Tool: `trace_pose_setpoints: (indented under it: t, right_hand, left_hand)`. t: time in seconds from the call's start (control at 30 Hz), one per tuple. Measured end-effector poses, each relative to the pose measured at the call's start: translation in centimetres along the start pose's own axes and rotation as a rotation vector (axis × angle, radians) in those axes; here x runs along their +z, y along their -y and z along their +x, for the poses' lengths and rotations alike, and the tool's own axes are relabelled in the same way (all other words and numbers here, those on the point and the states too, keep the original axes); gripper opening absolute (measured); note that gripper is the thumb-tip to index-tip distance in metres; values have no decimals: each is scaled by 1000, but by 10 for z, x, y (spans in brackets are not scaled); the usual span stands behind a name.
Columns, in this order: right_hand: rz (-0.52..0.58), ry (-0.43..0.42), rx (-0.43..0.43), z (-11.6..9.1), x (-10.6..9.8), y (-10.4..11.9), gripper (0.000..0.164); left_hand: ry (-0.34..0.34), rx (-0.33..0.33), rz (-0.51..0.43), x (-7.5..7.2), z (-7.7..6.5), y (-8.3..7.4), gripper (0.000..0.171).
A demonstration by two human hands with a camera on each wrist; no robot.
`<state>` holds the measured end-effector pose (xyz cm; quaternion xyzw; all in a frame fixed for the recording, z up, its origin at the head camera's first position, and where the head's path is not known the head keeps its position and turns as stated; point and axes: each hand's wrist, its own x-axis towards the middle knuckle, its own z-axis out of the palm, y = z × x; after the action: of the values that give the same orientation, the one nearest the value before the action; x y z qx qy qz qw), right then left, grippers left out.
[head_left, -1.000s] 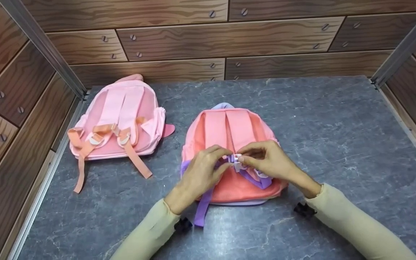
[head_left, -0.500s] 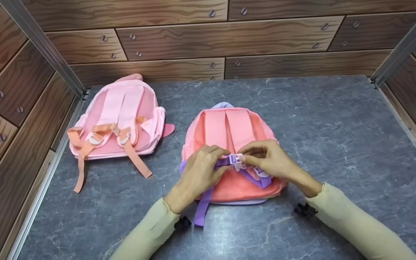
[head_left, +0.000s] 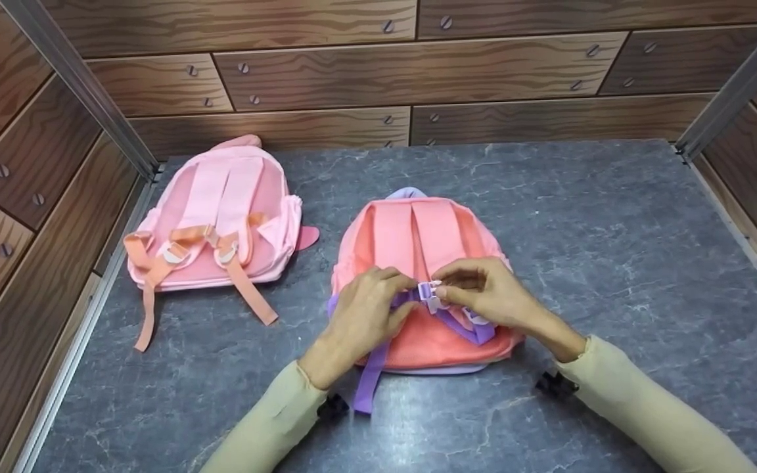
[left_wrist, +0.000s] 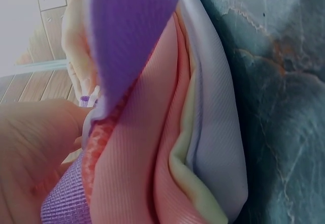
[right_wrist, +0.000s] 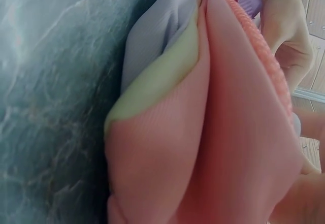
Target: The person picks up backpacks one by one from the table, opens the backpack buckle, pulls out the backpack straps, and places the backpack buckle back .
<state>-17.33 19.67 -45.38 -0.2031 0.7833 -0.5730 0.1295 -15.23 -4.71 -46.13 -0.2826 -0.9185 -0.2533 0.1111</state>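
Observation:
A coral-pink backpack (head_left: 418, 348) lies on the table with its straps facing up. Over its middle, a small white-and-lilac buckle (head_left: 428, 292) sits between both hands. My left hand (head_left: 368, 302) pinches the purple webbing strap (head_left: 406, 297) at the buckle's left side. From the other side my right hand (head_left: 483, 289) pinches the buckle's white end between thumb and forefinger. A loose purple strap end (head_left: 368, 387) hangs over the bag's lower edge. In the left wrist view, purple webbing (left_wrist: 129, 36) covers part of the fingers. The right wrist view shows mostly the bag's pink side (right_wrist: 244, 112).
To the left lies a light pink backpack (head_left: 188, 190) with orange straps (head_left: 247, 289) and white buckles. The grey marbled table (head_left: 615, 249) is enclosed by wood-patterned walls (head_left: 418, 72) with metal corner posts (head_left: 83, 85).
Both hands stay in place at the buckle. The left fingers shift slightly along the purple strap, and the buckle tilts a little between the hands.

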Motion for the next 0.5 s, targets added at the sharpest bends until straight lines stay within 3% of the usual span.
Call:
trace_pose_setpoints:
  t: [0.3,0.5]
  right_hand:
    - [-78,20,-173,-1,3,-4,30]
    - [-125,-14,-223,0,4,-8,26]
  left_hand:
    - [-13,4,-11,-1,-1,0,21]
    - [3,0,-100,-4,-1,3,16]
